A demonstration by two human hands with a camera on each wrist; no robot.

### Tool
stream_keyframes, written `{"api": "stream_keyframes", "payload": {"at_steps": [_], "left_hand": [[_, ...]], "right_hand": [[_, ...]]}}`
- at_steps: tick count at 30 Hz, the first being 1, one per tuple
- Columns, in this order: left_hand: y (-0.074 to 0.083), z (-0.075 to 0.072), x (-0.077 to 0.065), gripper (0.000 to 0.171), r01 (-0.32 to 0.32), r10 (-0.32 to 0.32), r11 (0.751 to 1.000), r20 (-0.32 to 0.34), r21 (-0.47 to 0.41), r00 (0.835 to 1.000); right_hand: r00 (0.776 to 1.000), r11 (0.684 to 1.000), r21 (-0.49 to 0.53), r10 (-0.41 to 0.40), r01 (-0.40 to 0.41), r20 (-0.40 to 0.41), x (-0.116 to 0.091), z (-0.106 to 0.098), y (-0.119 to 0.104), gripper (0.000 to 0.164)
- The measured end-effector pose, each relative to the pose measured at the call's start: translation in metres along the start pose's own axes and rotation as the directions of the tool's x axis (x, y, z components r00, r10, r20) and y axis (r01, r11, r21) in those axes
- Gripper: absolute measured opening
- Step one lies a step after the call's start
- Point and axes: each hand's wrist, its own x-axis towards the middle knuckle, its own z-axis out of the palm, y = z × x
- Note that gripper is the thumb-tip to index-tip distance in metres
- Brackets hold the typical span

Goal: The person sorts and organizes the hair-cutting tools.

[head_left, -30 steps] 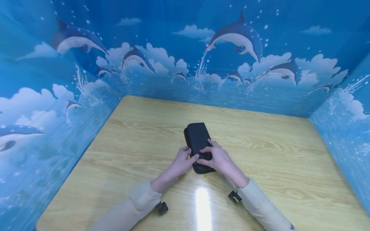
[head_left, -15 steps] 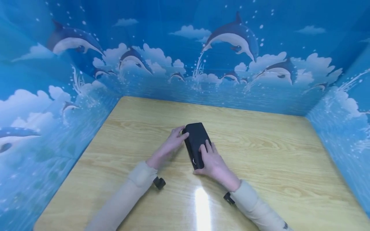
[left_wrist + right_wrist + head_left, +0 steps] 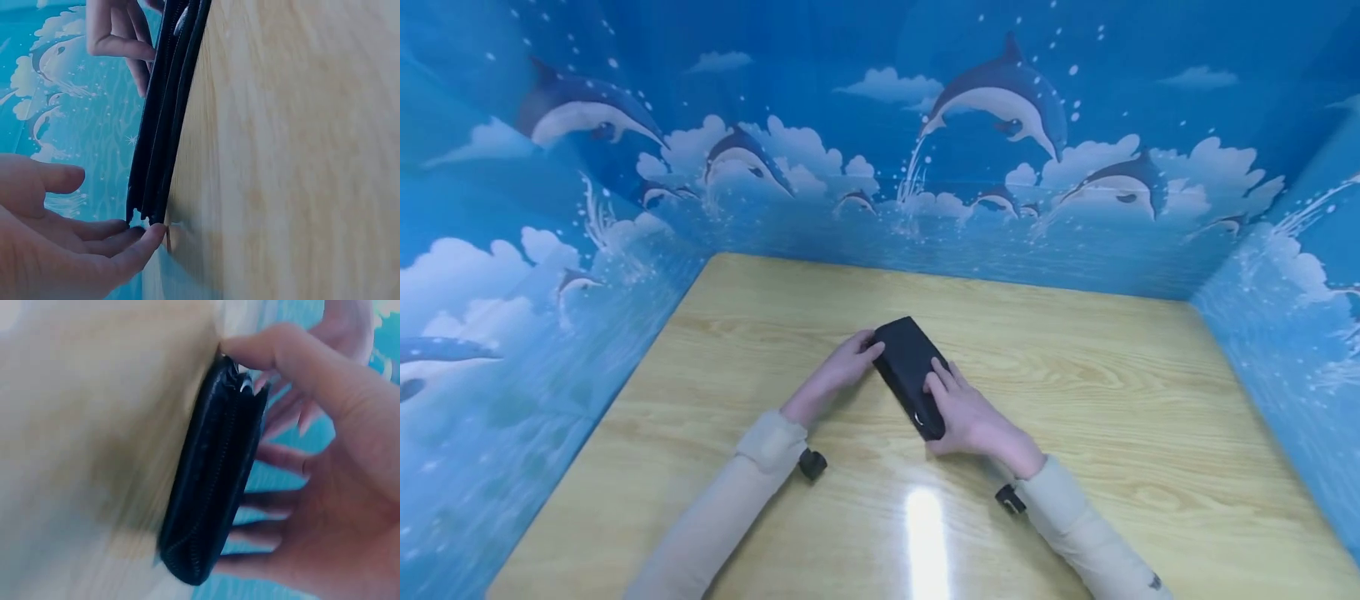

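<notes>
A black zip wallet [image 3: 908,375] lies closed-looking on the wooden table, slanted with its far end to the left. Its zip edge shows in both wrist views, with a silvery pull [image 3: 246,383] at the near end. My right hand [image 3: 970,417] holds the near end: the thumb is at the end's lower edge, and the other fingers spread over the top cover. At the far left corner is my left hand [image 3: 844,367]. Its fingertips [image 3: 150,240] touch the wallet's end, while the thumb [image 3: 65,178] stands apart from it.
The wood-grain table [image 3: 1112,400] is enclosed by blue dolphin-print sheets [image 3: 820,208] at the back and sides. A bright light reflection [image 3: 927,542] lies on the table in front of the hands. Black wrist cameras [image 3: 1011,499] sit under both sleeves.
My left hand has gone from the wallet's near end to its far left corner. The right hand has spread over the near end, and the wallet has turned anticlockwise, near end swinging right.
</notes>
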Motion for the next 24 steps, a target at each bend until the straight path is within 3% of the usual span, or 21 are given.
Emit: {"api": "stream_keyframes", "payload": {"at_steps": [5, 10, 15, 19, 24], "left_hand": [[-0.001, -0.004, -0.001, 0.06, 0.051, -0.051, 0.998, 0.001, -0.025, 0.999], [-0.002, -0.007, 0.005, 0.055, 0.014, -0.015, 1.0, 0.021, 0.017, 1.0], [0.0, -0.005, 0.0, 0.055, 0.014, -0.016, 0.996, 0.023, 0.093, 1.0], [0.002, -0.001, -0.011, 0.057, -0.033, 0.034, 0.983, -0.002, 0.178, 0.999], [0.003, 0.007, -0.029, 0.057, -0.079, 0.091, 0.952, -0.028, 0.297, 0.995]], "right_hand": [[0.992, 0.99, 0.103, -0.106, 0.1, 0.063, -0.001, -0.012, 0.029, 0.071], [0.985, 0.979, 0.154, -0.148, 0.133, 0.089, -0.001, -0.019, 0.045, 0.068], [0.992, 0.984, 0.145, -0.112, 0.103, 0.058, -0.004, -0.02, 0.051, 0.067], [0.998, 0.982, 0.181, -0.058, 0.054, 0.018, -0.008, -0.021, 0.058, 0.066], [0.996, 0.967, 0.239, -0.09, 0.09, -0.012, -0.008, -0.022, 0.069, 0.052]]}}
